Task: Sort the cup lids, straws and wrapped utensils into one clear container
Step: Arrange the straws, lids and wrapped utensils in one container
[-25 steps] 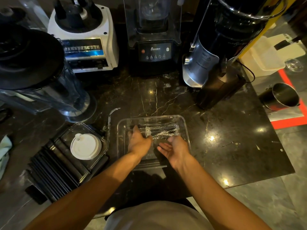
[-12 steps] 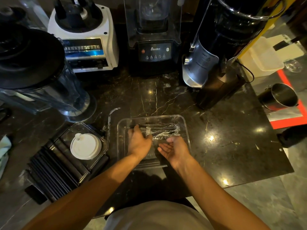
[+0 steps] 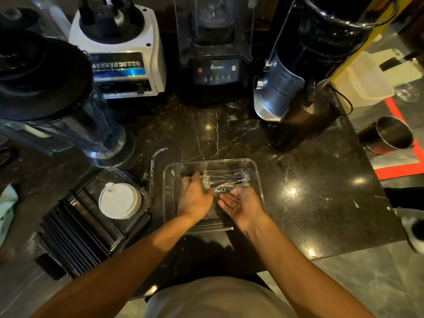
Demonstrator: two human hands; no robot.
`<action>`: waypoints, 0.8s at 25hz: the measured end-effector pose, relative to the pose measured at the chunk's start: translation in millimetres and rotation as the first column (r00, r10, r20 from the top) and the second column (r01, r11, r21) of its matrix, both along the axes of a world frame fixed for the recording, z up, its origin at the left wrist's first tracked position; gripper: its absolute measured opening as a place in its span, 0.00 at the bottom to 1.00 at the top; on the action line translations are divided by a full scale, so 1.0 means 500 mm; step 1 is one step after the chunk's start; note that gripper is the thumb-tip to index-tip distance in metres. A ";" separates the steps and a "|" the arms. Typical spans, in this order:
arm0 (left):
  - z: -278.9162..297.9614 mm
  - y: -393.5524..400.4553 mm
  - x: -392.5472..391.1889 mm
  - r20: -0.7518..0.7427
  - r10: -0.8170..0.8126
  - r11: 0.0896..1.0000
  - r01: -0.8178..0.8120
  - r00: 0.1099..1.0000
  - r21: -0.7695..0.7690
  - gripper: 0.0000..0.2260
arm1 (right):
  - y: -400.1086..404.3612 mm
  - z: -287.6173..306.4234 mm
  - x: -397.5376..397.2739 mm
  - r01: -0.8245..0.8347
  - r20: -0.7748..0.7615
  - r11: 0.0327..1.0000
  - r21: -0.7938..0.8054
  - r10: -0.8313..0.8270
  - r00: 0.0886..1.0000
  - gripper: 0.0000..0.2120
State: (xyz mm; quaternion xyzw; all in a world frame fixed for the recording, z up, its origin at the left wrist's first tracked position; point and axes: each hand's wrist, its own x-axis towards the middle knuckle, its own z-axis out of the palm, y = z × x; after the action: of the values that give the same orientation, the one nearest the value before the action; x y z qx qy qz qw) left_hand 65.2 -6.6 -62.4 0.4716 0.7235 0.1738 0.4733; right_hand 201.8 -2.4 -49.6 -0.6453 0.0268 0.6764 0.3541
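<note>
Inside the clear container (image 3: 256,171), along its far wall: wrapped utensils (image 3: 226,180), black pieces in crinkled film, lying flat and lengthwise. Same spot and same lie as a second ago, so already placed, not on the way in.

Left hand (image 3: 195,196) palm down within the container, fingers fairly straight and reaching to the left end of the bundle, touching or just short of it; cannot tell which. Gripping nothing. Right hand (image 3: 243,203) palm up just beside it over the near right part of the container, fingers relaxed and apart, empty, fingertips close to the left thumb. Over the last second only a slight drift of the right hand toward the left; otherwise no real shift. Reads as tidying or letting go after a drop, with the utensil part of the sort likely settled.

Well to the left, still outside the target: a white cup lid (image 3: 119,200) sitting in a smaller clear box (image 3: 114,171), and under and beside that box a row of black straws (image 3: 75,235). A thin bent clear strip (image 3: 153,164) on the table (image 3: 309,203) between box and container. Judged from this, lid and straws remaining, so roughly a third done; next move probably a reach leftward for the lid.

Behind, on the dark marble: blender bases and jugs. Off the right edge, a steel cup (image 3: 392,134) on the floor and a dark shape (image 3: 403,196), newly entered within the last second.
</note>
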 end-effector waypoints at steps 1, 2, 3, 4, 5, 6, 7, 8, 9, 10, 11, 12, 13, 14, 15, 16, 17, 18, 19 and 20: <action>-0.002 0.001 -0.004 -0.033 0.006 1.000 -0.006 0.999 0.005 0.26 | 0.000 -0.001 0.002 -0.007 0.000 1.000 -0.004 0.007 1.000 0.07; -0.005 0.003 -0.009 -0.051 0.010 1.000 -0.010 0.999 -0.002 0.26 | -0.001 -0.001 0.004 -0.012 -0.003 1.000 -0.007 0.012 1.000 0.07; -0.005 0.005 -0.012 -0.050 0.008 1.000 -0.009 0.999 -0.017 0.26 | -0.003 -0.001 0.004 -0.018 -0.010 1.000 -0.012 0.018 1.000 0.07; -0.006 0.008 -0.015 -0.038 -0.001 1.000 0.000 0.999 -0.024 0.26 | -0.004 -0.001 0.003 -0.027 -0.016 1.000 -0.016 0.027 1.000 0.06; -0.010 0.009 -0.016 -0.017 -0.018 1.000 0.018 1.000 -0.026 0.27 | -0.004 -0.001 0.002 -0.037 -0.018 0.999 -0.017 0.037 0.999 0.06; -0.013 0.009 -0.015 -0.003 -0.053 0.998 0.053 0.999 -0.016 0.27 | -0.004 -0.001 0.001 -0.044 -0.017 0.999 -0.016 0.044 0.999 0.06; -0.016 0.009 -0.013 -0.002 -0.093 0.996 0.093 0.996 0.000 0.27 | -0.003 -0.001 0.000 -0.048 -0.016 0.999 -0.014 0.047 0.999 0.06; -0.020 0.007 -0.012 -0.016 -0.128 0.992 0.128 0.992 0.020 0.27 | -0.003 0.001 0.000 -0.052 -0.016 0.999 -0.013 0.052 0.999 0.06; -0.021 0.006 -0.013 -0.044 -0.149 0.988 0.151 0.988 0.038 0.26 | -0.003 0.001 0.000 -0.058 -0.016 0.998 -0.012 0.058 0.998 0.06; -0.022 0.005 -0.017 -0.116 -0.173 0.982 0.181 0.978 0.062 0.25 | -0.004 0.001 0.000 -0.062 -0.018 0.998 -0.013 0.062 0.998 0.07; -0.024 0.006 -0.025 -0.237 -0.212 0.967 0.238 0.948 0.087 0.24 | -0.006 -0.002 0.001 -0.070 -0.018 0.997 -0.013 0.069 0.997 0.07; -0.025 0.006 -0.033 -0.390 -0.272 0.940 0.330 0.880 0.090 0.22 | -0.008 -0.005 0.000 -0.086 -0.014 0.996 -0.012 0.086 0.996 0.07; -0.025 0.008 -0.041 -0.526 -0.333 0.904 0.424 0.783 0.057 0.22 | -0.010 -0.009 -0.002 -0.107 -0.004 0.994 -0.010 0.107 0.994 0.07; -0.023 0.011 -0.046 -0.620 -0.377 0.874 0.487 0.688 0.008 0.23 | -0.012 -0.012 -0.005 -0.125 0.005 0.992 -0.006 0.125 0.992 0.08; -0.022 0.014 -0.049 -0.679 -0.411 0.853 0.520 0.608 -0.051 0.24 | -0.014 -0.016 -0.009 -0.140 0.003 0.990 -0.002 0.140 0.990 0.08; -0.020 0.017 -0.049 -0.715 -0.431 0.841 0.532 0.551 -0.098 0.24 | -0.015 -0.018 -0.014 -0.151 -0.015 0.989 0.000 0.151 0.988 0.08; -0.018 0.021 -0.047 -0.744 -0.440 0.833 0.537 0.503 -0.130 0.23 | -0.015 -0.018 -0.019 -0.161 -0.044 0.987 0.005 0.161 0.986 0.08; -0.014 0.024 -0.046 -0.768 -0.441 0.829 0.539 0.465 -0.149 0.22 | -0.014 -0.017 -0.023 -0.168 -0.076 0.986 0.011 0.168 0.983 0.08; -0.011 0.027 -0.045 -0.784 -0.444 0.822 0.544 0.433 -0.165 0.20 | -0.012 -0.016 -0.026 -0.173 -0.106 0.985 0.016 0.173 0.979 0.07; -0.009 0.029 -0.044 -0.793 -0.450 0.812 0.557 0.410 -0.173 0.19 | -0.009 -0.016 -0.028 -0.175 -0.126 0.984 0.019 0.176 0.976 0.06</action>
State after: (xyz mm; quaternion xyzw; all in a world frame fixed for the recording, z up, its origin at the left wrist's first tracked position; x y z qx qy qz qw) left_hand 43.1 8.1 -66.8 0.7191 0.6680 -0.1671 0.0934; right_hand 188.1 -7.1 -57.8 -0.5995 -0.0104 0.7447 0.2930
